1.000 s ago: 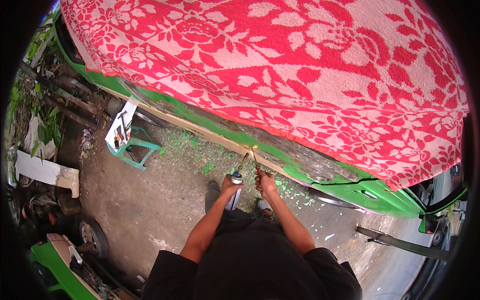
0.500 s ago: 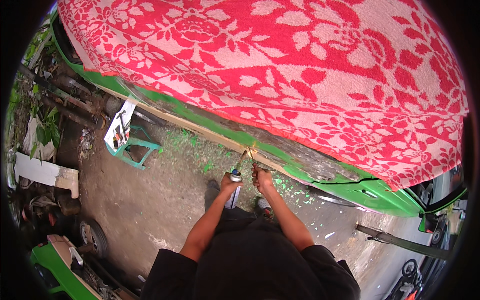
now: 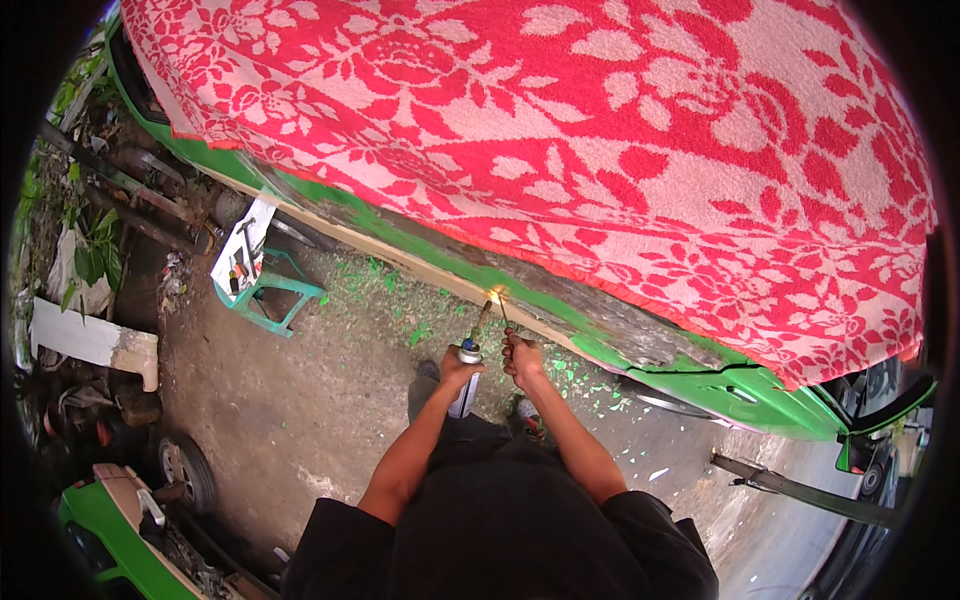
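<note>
- A red and pink flowered blanket covers the green car body.
- Along its lower edge some paint is already stripped to grey; green flakes litter the ground; green stretches remain.
- My left hand is clamped round the gas torch, its flame on that edge.
- My right hand pinches a thin scraper beside the flame.
</note>
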`<state>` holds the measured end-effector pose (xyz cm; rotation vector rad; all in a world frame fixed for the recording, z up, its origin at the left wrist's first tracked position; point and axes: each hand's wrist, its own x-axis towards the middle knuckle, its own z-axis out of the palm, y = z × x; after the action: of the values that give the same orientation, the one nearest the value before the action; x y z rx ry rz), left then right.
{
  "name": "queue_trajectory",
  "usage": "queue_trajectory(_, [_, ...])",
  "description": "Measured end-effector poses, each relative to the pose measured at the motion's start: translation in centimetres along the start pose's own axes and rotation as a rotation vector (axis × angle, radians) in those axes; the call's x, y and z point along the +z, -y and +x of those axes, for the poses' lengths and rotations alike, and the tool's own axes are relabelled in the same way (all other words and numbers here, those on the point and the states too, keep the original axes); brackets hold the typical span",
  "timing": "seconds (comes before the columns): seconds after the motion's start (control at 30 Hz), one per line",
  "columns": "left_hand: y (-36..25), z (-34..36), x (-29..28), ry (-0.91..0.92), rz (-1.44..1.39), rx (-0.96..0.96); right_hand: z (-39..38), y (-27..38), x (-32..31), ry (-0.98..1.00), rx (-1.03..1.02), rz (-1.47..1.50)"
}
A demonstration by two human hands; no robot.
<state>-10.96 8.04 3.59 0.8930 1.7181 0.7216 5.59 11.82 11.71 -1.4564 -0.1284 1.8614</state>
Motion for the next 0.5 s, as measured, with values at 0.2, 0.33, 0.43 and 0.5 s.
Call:
queue_trajectory(0.2, [-1.3, -1.4, -0.1, 0.029, 0.052, -0.049, -0.7, 0.2, -0.7, -0.015, 0.002, -0.021])
queue_trajectory(0.33, [-2.4, -2.1, -0.1, -0.004, 0.064, -0.052, 0.6, 0.7, -0.5, 0.007, 0.014, 0.006])
queue_trajectory(0.43, [-2.6, -3.3, -0.2, -0.004, 0.071, -0.027, 0.0, 0.1, -1.2, -0.02, -0.015, -0.025])
queue_trajectory(0.5, [-1.5, -3.2, -1.0, -0.009, 0.025, -0.028, -1.0, -0.2, -1.1, -0.015, -0.03, -0.023])
